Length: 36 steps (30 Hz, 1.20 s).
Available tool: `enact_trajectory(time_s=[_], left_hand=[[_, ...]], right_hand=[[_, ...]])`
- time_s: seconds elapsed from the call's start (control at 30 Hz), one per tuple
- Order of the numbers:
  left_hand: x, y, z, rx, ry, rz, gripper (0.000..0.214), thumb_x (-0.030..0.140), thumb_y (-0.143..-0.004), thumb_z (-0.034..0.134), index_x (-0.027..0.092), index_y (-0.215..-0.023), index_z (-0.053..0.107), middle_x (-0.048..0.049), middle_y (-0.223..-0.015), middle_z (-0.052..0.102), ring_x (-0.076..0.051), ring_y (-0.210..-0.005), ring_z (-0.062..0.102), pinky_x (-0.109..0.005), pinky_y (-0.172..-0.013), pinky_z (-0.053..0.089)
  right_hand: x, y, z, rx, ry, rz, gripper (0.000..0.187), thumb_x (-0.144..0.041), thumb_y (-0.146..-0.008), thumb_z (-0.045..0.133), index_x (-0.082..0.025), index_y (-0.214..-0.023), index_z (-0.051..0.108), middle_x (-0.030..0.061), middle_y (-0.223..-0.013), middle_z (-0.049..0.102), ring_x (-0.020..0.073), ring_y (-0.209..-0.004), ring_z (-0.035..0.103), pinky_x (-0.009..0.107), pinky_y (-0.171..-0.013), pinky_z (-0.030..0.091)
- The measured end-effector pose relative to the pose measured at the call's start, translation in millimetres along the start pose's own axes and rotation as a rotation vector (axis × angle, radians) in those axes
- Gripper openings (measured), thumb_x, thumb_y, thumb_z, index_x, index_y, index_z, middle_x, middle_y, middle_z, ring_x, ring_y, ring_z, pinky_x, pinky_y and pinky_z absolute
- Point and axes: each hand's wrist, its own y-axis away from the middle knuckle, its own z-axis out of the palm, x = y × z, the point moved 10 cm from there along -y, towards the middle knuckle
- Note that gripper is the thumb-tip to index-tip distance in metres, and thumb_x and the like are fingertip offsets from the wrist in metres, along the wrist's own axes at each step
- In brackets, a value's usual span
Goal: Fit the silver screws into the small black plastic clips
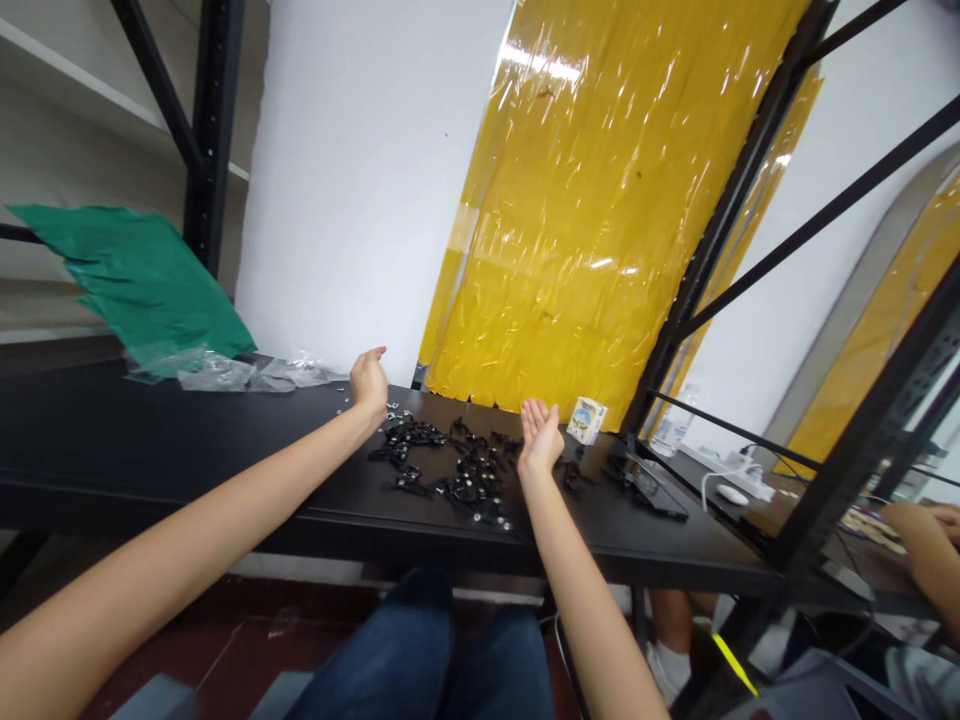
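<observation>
Small black pieces with shiny silvery spots [472,475] lie scattered in a loose heap on the black table [150,440]; their exact kind I cannot make out. At the heap's far left edge is my left hand [369,382], fingers stretched out and nothing visible in it. Tiny silvery bits [397,410] lie close beside that hand. My right hand [540,437] is at the right side of the heap, open, with its fingers extended and its palm turned partly up and inward. A few black pieces [576,472] lie to its right.
A small printed box [586,420] stands behind my right hand. Farther right lies a dark flat device [656,487] near a black rack post [825,460]. Clear plastic bags [240,372] and a green sheet [142,270] are at the back left. Another person's arm [926,550] shows at right.
</observation>
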Motion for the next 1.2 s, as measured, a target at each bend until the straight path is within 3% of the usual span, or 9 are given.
enact_trajectory(time_s=[0.07,0.23,0.37,0.5,0.63,0.77,0.87,1.0,1.2], left_hand=[[7,8,15.2,-0.097,0.008,0.025,0.032,0.032,-0.071,0.045,0.014,-0.088,0.064,-0.0085,-0.098,0.066,-0.024,-0.099,0.057,-0.035,-0.085,0.045],[13,43,69.2,-0.585,-0.339,0.147,0.024,0.035,-0.063,0.059,0.017,-0.077,0.067,-0.0047,-0.084,0.07,-0.02,-0.082,0.061,-0.03,-0.077,0.044],[3,71,82.1,-0.845,-0.794,0.267,0.021,0.038,-0.064,0.061,0.024,-0.076,0.071,0.0003,-0.08,0.071,-0.02,-0.079,0.061,-0.032,-0.076,0.039],[-7,95,88.6,-1.045,-1.017,0.439,0.018,0.039,-0.063,0.064,0.026,-0.072,0.071,0.002,-0.076,0.07,-0.019,-0.08,0.061,-0.036,-0.084,0.032],[-14,106,91.6,-1.135,-1.051,0.514,0.02,0.043,-0.064,0.066,0.025,-0.073,0.07,-0.0003,-0.076,0.069,-0.021,-0.081,0.06,-0.037,-0.084,0.03],[-4,111,95.4,-1.118,-0.862,0.547,0.016,0.04,-0.063,0.069,0.024,-0.063,0.069,-0.0032,-0.071,0.067,-0.024,-0.08,0.058,-0.035,-0.081,0.032],[-2,109,97.8,-1.082,-0.709,0.49,0.017,0.04,-0.062,0.07,0.023,-0.062,0.068,-0.0033,-0.066,0.066,-0.021,-0.071,0.059,-0.029,-0.072,0.036],[-4,107,102.4,-1.089,-0.487,0.36,0.027,0.045,-0.069,0.063,0.021,-0.076,0.07,-0.0037,-0.067,0.069,-0.018,-0.059,0.059,-0.025,-0.058,0.039],[3,113,106.3,-1.113,-0.394,0.356,0.041,0.052,-0.077,0.054,0.015,-0.082,0.071,-0.0062,-0.072,0.07,-0.017,-0.061,0.059,-0.023,-0.056,0.04]], right_hand=[[1,0,5,-0.036,0.011,-0.008,0.045,-0.04,-0.085,0.046,-0.001,-0.105,0.057,0.0245,-0.118,0.06,0.0204,-0.096,0.067,0.029,-0.088,0.052],[3,-1,13,-0.107,0.046,-0.025,0.043,-0.041,-0.084,0.049,-0.003,-0.1,0.06,0.0224,-0.109,0.065,0.0208,-0.091,0.069,0.031,-0.087,0.053],[3,2,23,-0.183,0.108,-0.039,0.042,-0.043,-0.082,0.051,-0.004,-0.096,0.062,0.0202,-0.1,0.069,0.0217,-0.088,0.069,0.033,-0.084,0.054],[2,7,29,-0.23,0.147,-0.059,0.042,-0.044,-0.081,0.054,-0.005,-0.094,0.063,0.018,-0.094,0.071,0.0216,-0.083,0.07,0.032,-0.079,0.055],[4,8,34,-0.268,0.203,-0.071,0.041,-0.045,-0.078,0.057,-0.007,-0.091,0.065,0.0153,-0.087,0.073,0.0207,-0.078,0.071,0.03,-0.073,0.055],[14,12,42,-0.356,0.378,-0.079,0.038,-0.046,-0.078,0.057,-0.01,-0.085,0.067,0.0131,-0.08,0.073,0.0198,-0.072,0.07,0.029,-0.067,0.055],[17,20,51,-0.462,0.583,-0.159,0.033,-0.044,-0.076,0.058,-0.014,-0.083,0.069,0.0094,-0.08,0.074,0.0188,-0.074,0.069,0.03,-0.071,0.054],[21,33,59,-0.596,0.75,-0.245,0.022,-0.035,-0.068,0.069,-0.02,-0.084,0.07,0.0042,-0.081,0.073,0.0171,-0.077,0.068,0.03,-0.079,0.052],[38,37,62,-0.699,0.656,-0.089,0.031,-0.026,-0.064,0.071,-0.016,-0.093,0.068,0.004,-0.076,0.073,0.0154,-0.069,0.068,0.03,-0.076,0.052]])
